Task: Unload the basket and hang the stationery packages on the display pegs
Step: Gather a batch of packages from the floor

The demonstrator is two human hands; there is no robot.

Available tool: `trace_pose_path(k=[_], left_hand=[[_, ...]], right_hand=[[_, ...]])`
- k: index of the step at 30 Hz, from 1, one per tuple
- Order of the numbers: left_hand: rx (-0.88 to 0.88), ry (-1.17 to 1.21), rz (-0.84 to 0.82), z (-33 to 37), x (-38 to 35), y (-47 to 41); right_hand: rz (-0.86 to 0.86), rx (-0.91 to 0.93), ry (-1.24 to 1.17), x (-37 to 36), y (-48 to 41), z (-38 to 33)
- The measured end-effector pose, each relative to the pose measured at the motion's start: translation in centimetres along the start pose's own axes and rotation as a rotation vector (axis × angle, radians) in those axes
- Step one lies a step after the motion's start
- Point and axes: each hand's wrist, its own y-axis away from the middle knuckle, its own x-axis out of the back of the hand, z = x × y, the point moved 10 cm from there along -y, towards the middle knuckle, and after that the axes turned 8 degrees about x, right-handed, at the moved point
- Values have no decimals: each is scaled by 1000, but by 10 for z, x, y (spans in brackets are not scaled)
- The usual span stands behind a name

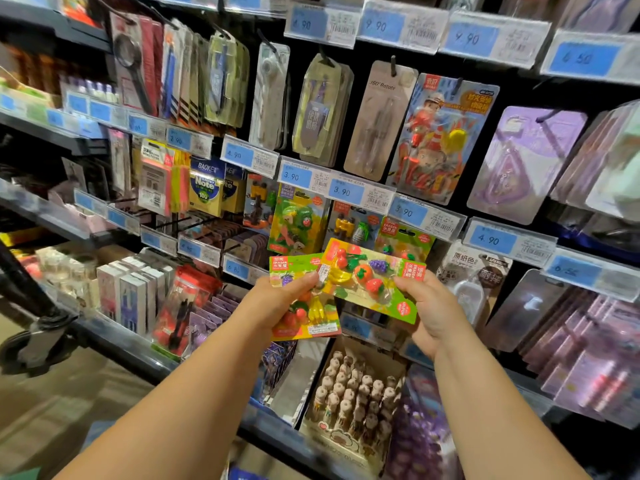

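Two green-and-yellow card blister packs of fruit-shaped erasers were held up before the peg display. The left hand (277, 301) gripped the upright pack (313, 325), thumb curled across its face. The right hand (429, 306) pinched the tilted pack (367, 271) by its right edge, and that pack overlapped the first. Similar hanging eraser packs (298, 220) sat just behind, under blue price labels (341, 191).

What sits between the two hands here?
In the head view, two fruit eraser packs: the left hand holds the lower pack, the right hand the tilted upper pack.

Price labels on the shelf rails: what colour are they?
Blue paper price labels, white barcode parts; head view.
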Motion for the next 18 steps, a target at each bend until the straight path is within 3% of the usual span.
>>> trace_pose_path(k=[4, 8, 18], left_hand=[[34, -55, -65, -5, -13, 4], [23, -22, -25, -7, -16, 4], [-8, 44, 66, -4, -2, 5]], right_hand=[[30, 39, 54, 4, -1, -6], [151, 7, -137, 4, 6, 5], [101, 91, -266, -21, 18, 2]])
